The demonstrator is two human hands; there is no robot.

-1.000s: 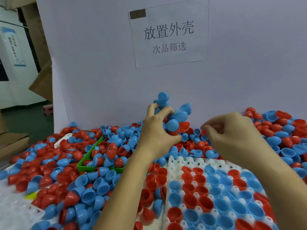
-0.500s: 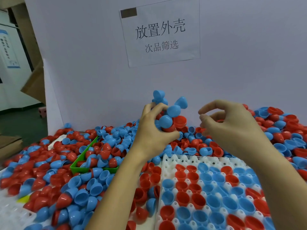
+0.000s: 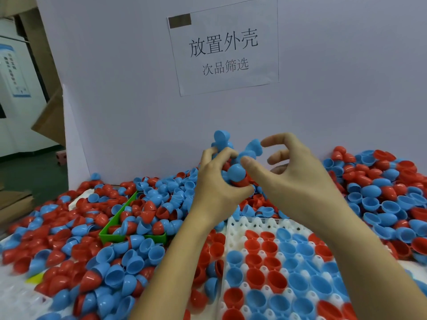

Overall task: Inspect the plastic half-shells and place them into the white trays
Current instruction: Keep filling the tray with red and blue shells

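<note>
So the left hand is up in the middle of the frame, fingers curled tight round a whole fistful of glossy blue and red plastic half-shells, a few blue ones poking out the top. The right hand sits just beside it with fingers half spread and loosely bent, holding nothing. Its thumb tip looks to be touching or almost touching one blue shell in the bunch, can't tell which.

Looks like the inspect step to me: one hand holds the stock, the other is about to pluck a single piece off it. Next move probably needs a clean thumb-and-finger pinch on that one shell so the rest don't spill, then a quick look and down it goes.

The white moulded plastic tray is at the lower right of the frame, directly under the forearms, many pockets already filled with open-side-up shells. The surface all around is buried in loose shells, and there's a green plastic bin left of centre.
</note>
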